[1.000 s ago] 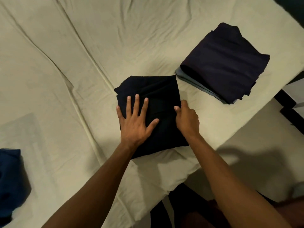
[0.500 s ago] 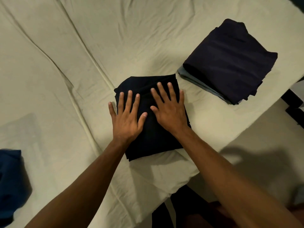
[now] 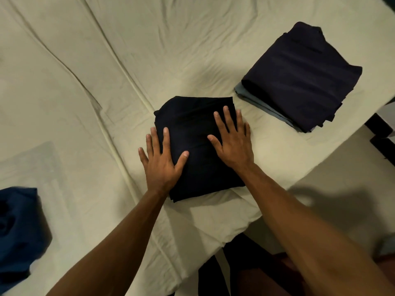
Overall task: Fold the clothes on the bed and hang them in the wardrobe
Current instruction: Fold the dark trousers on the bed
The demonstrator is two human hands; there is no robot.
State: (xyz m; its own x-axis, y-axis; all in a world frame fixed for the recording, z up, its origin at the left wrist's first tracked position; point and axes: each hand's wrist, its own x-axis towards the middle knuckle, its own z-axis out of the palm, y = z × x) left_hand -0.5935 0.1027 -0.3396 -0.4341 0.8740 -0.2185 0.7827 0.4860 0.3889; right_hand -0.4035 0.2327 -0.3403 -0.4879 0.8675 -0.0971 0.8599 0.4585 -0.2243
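A folded black garment (image 3: 192,122) lies near the front corner of the bed (image 3: 106,71), which has a pale cream sheet. My left hand (image 3: 162,159) lies flat with spread fingers on the garment's left edge, partly over the sheet. My right hand (image 3: 233,139) presses flat on its right side, fingers straight. To the right sits a stack of folded clothes (image 3: 303,75), a dark navy piece on top of a light blue one. A crumpled blue garment (image 3: 19,229) lies unfolded at the left edge of view.
The bed's edge runs diagonally at the right, with pale floor (image 3: 342,189) beyond it. A dark and white piece of furniture (image 3: 384,127) shows at the right border. The sheet has long creases across the mattress.
My right hand went from gripping the garment's right edge to lying flat on it, then slid rightward. My left hand slid toward the left edge. The hands have moved apart.
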